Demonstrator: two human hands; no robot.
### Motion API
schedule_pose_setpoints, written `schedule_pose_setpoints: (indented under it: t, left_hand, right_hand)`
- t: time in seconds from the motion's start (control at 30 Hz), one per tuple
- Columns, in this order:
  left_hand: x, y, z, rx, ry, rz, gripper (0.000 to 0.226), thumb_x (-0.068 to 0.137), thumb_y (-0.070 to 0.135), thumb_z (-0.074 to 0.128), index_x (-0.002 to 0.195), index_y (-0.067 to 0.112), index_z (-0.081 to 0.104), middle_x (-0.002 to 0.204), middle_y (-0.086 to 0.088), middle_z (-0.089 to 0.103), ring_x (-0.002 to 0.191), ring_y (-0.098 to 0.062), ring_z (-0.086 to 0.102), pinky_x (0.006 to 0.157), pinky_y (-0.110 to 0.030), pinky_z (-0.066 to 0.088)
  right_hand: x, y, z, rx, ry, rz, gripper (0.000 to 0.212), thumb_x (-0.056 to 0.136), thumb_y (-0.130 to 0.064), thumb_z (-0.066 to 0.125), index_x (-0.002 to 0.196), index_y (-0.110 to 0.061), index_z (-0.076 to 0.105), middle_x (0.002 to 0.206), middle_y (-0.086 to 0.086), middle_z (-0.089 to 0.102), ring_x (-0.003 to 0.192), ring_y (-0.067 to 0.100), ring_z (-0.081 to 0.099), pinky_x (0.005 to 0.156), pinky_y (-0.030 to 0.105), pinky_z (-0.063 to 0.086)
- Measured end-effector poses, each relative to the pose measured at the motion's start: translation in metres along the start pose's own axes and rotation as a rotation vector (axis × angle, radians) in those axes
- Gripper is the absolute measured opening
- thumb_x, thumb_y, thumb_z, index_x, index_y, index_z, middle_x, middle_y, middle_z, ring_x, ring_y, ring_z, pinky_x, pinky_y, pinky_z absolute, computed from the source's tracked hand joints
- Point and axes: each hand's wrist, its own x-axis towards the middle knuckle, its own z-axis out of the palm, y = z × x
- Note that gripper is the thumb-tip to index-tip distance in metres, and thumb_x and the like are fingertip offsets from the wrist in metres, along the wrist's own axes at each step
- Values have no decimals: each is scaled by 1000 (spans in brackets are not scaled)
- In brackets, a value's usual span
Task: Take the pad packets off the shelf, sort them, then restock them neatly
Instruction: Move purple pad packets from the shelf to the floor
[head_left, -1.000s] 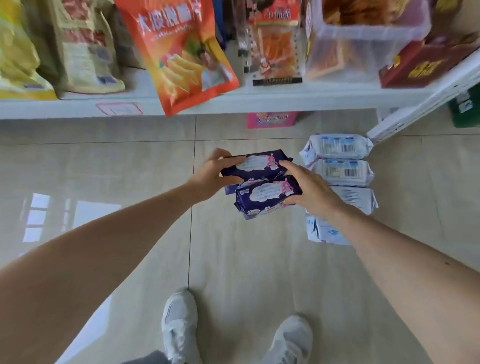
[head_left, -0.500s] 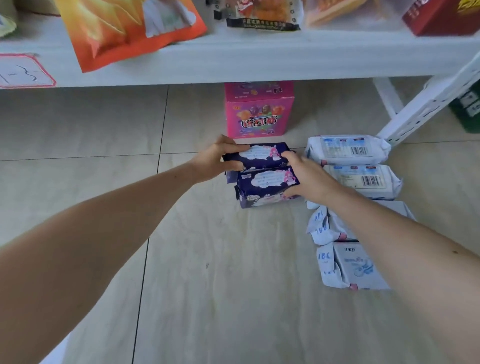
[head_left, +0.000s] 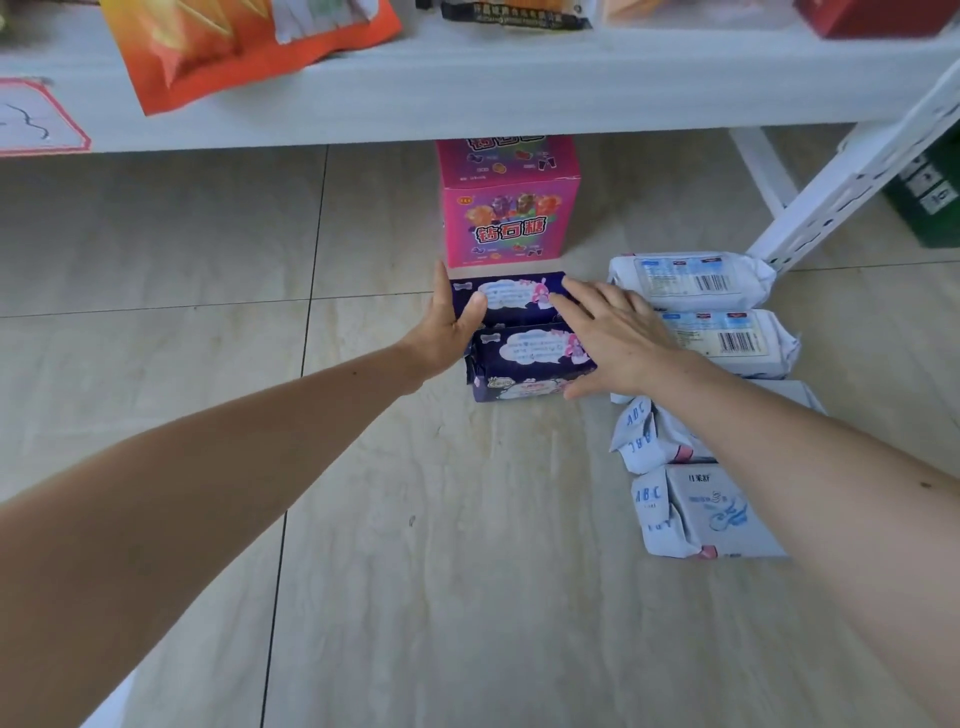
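Two dark purple pad packets lie on the tiled floor, the far one (head_left: 511, 299) just behind the near one (head_left: 524, 364). My left hand (head_left: 447, 327) rests against their left ends, fingers straight, thumb lying on the far packet. My right hand (head_left: 613, 338) lies flat with straight, spread fingers over their right ends. To the right, several white pad packets sit in a column: two with barcodes (head_left: 691, 280) (head_left: 732, 340) and two marked ABC (head_left: 641, 434) (head_left: 706, 512). My right forearm covers part of that column.
A pink candy box (head_left: 509, 218) stands right behind the purple packets, under the white shelf (head_left: 467, 98). The shelf holds an orange snack bag (head_left: 234, 41) and other goods. A white shelf upright (head_left: 841, 192) slants down at the right. A green box (head_left: 930, 197) sits beyond it.
The two purple packets went down from my grip onto the floor in front of the pink box. Both hands have let go and now lie with straight fingers against them. The view has tilted down.
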Motion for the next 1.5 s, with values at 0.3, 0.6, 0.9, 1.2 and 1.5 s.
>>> schedule_pose_setpoints:
  t: [0.3, 0.6, 0.9, 1.2, 1.5]
  left_hand:
    - [13, 12, 22, 79, -10, -22, 72, 94, 55, 33, 148, 35, -10, 157, 8, -2, 142, -23, 21, 111, -44, 36]
    - [18, 11, 23, 95, 69, 5, 56, 98, 41, 35, 148, 29, 11, 149, 0, 22, 126, -20, 42, 95, -36, 50]
    - [15, 12, 22, 101, 84, -6, 54, 97, 46, 35, 146, 33, 14, 148, 1, 23, 123, -21, 45, 93, -41, 52]
    - [14, 17, 19, 89, 45, -36, 51, 99, 43, 33, 146, 34, 15, 147, 0, 28, 122, -20, 47, 93, -40, 53]
    - [13, 20, 19, 92, 72, -28, 54, 100, 35, 36, 148, 35, 11, 150, 4, 20, 116, -13, 43, 83, -28, 54]
  right_hand:
    - [7, -1, 5, -19, 69, 120, 109, 68, -64, 72, 149, -17, 17, 153, 6, 24, 140, 26, 22, 115, 48, 11]
    - [8, -6, 6, -131, 21, 128, 104, 75, -66, 62, 148, -6, 18, 153, 20, 21, 145, 34, 9, 116, 50, -3]
    - [8, -21, 12, -312, -66, 184, 99, 89, -64, 39, 148, 5, 1, 155, 30, -3, 144, 42, -11, 114, 55, -13]
    - [12, -25, 9, -302, -152, 255, 96, 94, -64, 29, 146, 8, -8, 154, 31, -12, 142, 43, -17, 112, 54, -15]
    - [10, -16, 2, -102, -134, 231, 115, 79, -76, 47, 150, -2, -3, 158, 21, -5, 146, 36, -11, 116, 50, -10]
